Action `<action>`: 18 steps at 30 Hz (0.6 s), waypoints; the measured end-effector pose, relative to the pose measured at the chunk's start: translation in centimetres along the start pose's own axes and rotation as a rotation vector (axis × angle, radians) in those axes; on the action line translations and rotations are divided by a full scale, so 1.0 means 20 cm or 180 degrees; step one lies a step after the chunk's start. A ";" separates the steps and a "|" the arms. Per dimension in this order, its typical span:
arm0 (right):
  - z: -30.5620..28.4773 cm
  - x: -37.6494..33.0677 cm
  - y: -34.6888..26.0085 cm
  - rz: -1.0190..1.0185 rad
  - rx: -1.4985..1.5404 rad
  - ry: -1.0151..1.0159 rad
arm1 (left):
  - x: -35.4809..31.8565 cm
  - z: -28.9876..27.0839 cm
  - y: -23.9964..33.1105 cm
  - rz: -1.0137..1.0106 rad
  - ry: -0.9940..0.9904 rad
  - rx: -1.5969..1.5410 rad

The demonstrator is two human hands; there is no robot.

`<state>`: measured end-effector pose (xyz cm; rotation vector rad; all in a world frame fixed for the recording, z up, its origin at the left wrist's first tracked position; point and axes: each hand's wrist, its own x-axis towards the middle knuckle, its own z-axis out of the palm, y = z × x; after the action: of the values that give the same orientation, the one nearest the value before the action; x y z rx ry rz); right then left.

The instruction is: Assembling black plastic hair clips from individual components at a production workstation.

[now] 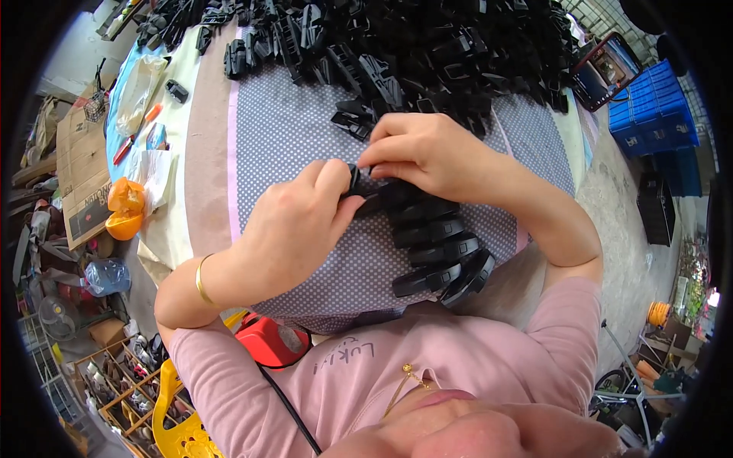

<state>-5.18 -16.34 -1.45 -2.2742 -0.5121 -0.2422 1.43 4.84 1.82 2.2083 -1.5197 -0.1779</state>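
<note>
One small blk pc (pixel 354 178) is part-hidden btwn L fingers (pixel 334 177) & R fingers (pixel 393 149).

The pink shirt (pixel 466 343) has a loose left sleeve (pixel 221 374) and right sleeve (pixel 571 320), both creased. Dark, script-like lettering (pixel 345 359) marks the chest, left of a thin gold necklace (pixel 407 369) with round beads. A smooth gold bangle (pixel 201 281) circles the left wrist; a black cord (pixel 292 410) crosses the shirt's left side.
</note>
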 end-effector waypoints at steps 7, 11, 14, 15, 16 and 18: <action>0.01 0.02 0.03 0.0351 -0.0519 0.0738 | 0.08 0.03 -0.15 -0.0022 0.0401 0.0710; 0.01 0.00 0.06 -0.0014 -0.0826 0.0448 | 0.14 -0.04 -0.18 -0.0685 0.0034 -0.0953; 0.00 -0.01 0.03 -0.0061 -0.0942 0.0233 | 0.16 -0.13 -0.20 -0.0899 -0.0602 -0.0959; 0.00 -0.01 0.03 0.0008 -0.1033 0.0187 | 0.15 -0.13 -0.23 -0.0193 -0.0543 -0.0406; 0.00 -0.01 0.02 0.0077 -0.1123 0.0142 | 0.16 -0.12 -0.23 -0.0191 -0.0542 -0.0405; -0.01 -0.01 0.00 0.0175 -0.1162 0.0138 | 0.15 -0.12 -0.23 -0.0043 -0.0363 -0.0288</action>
<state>-5.43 -16.51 -1.49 -2.6259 -0.4075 -0.3826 7.39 4.06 2.48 2.1700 -1.5253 -0.3755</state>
